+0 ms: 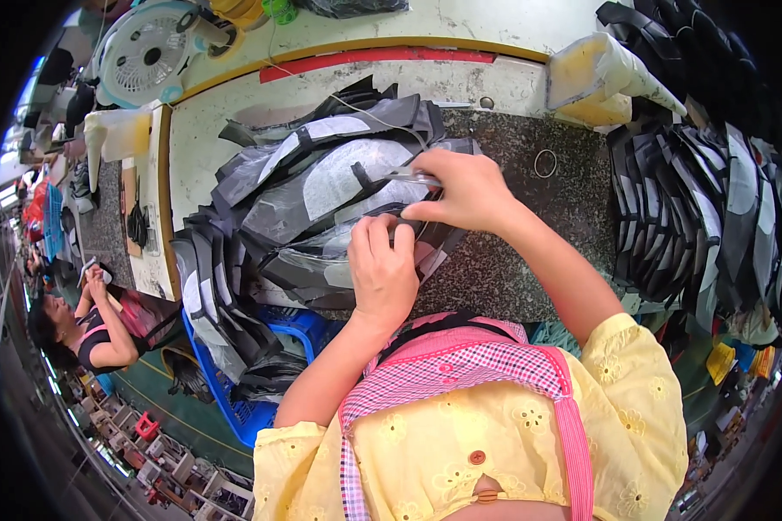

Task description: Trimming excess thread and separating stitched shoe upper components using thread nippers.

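white fan, blue crate, rubber ring

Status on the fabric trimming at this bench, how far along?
Done, apparently: a neat stack of black-and-grey cut fabric pieces at the right. In hand: left hand pins a piece on the dark speckled tabletop while right hand works small metal snips. Left: the loose heap of grey-and-black pieces, plus more in the blue plastic crate.

Fabric pile on table, blue crate below-left.
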Action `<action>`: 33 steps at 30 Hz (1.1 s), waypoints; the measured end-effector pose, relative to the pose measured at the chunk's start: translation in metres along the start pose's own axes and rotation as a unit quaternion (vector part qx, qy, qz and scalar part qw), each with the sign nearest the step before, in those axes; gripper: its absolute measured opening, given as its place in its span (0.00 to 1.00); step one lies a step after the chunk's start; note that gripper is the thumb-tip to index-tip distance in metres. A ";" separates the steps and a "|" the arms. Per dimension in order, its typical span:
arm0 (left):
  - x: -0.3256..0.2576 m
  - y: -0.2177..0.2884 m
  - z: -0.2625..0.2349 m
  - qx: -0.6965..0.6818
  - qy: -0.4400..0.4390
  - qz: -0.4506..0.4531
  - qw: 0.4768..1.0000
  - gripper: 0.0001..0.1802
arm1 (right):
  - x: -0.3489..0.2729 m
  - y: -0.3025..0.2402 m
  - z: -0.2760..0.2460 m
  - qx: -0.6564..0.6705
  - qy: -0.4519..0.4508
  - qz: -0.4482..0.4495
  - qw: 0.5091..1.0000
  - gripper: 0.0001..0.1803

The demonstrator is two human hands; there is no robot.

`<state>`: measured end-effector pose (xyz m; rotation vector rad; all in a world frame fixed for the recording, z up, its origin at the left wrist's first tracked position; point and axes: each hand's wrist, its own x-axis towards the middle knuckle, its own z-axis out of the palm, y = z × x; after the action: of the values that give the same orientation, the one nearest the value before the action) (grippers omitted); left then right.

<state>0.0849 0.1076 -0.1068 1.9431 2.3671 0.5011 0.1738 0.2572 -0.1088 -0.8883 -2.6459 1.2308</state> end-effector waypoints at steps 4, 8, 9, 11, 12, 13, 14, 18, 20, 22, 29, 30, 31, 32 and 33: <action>-0.010 0.000 -0.005 -0.007 0.021 -0.004 1.000 0.10 | 0.028 -0.003 0.008 -0.127 -0.199 0.027 0.971 0.17; -0.015 0.003 -0.027 -0.098 -0.013 -0.022 0.995 0.10 | 0.022 -0.001 0.020 -0.178 -0.074 -0.078 0.978 0.15; -0.018 0.002 -0.037 -0.132 -0.042 -0.015 0.990 0.10 | 0.021 -0.002 0.020 -0.180 -0.076 -0.084 0.977 0.15; -0.034 -0.010 -0.056 -0.222 -0.170 -0.005 0.960 0.09 | 0.021 0.000 0.020 -0.171 -0.070 -0.067 0.980 0.14; -0.035 -0.019 -0.082 -0.272 -0.270 0.014 0.924 0.09 | 0.024 0.007 0.020 -0.178 -0.079 -0.058 0.979 0.15; -0.036 -0.032 -0.103 -0.368 -0.276 0.049 0.887 0.09 | 0.026 0.012 0.018 -0.181 -0.077 -0.047 0.979 0.15; -0.040 -0.052 -0.135 -0.421 -0.270 0.034 0.865 0.10 | 0.025 0.016 0.015 -0.192 -0.092 -0.035 0.976 0.15; -0.131 -0.147 -0.265 -0.439 0.381 -0.237 0.778 0.12 | 0.022 0.012 0.008 -0.153 -0.087 -0.108 0.978 0.15; -0.143 -0.191 -0.283 -0.338 0.311 -0.293 0.838 0.10 | 0.015 0.021 0.004 -0.084 -0.067 -0.124 0.986 0.16; -0.148 -0.246 -0.253 -0.340 0.244 -0.417 0.807 0.14 | 0.008 0.027 0.002 -0.067 -0.071 -0.144 0.985 0.16; -0.105 -0.252 -0.111 0.279 0.210 -0.196 0.916 0.22 | 0.000 0.015 0.006 -0.151 -0.091 -0.140 0.974 0.12; -0.053 -0.190 -0.108 0.104 0.197 -0.161 0.961 0.21 | 0.000 0.021 0.001 -0.163 -0.092 -0.128 0.974 0.12; -0.022 -0.148 -0.094 -0.040 0.126 -0.124 0.983 0.22 | 0.007 0.023 -0.001 -0.169 -0.089 -0.128 0.973 0.12; -0.002 -0.118 -0.081 -0.069 0.046 -0.016 0.996 0.24 | 0.008 0.026 -0.001 -0.142 -0.081 -0.130 0.978 0.12; -0.006 -0.108 -0.061 -0.043 0.003 0.046 0.998 0.27 | 0.011 0.018 0.000 -0.138 -0.085 -0.146 0.976 0.12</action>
<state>-0.0304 0.0708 -0.0797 2.0236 2.2270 0.6035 0.1735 0.2726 -0.1236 -0.4084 -2.9976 0.9230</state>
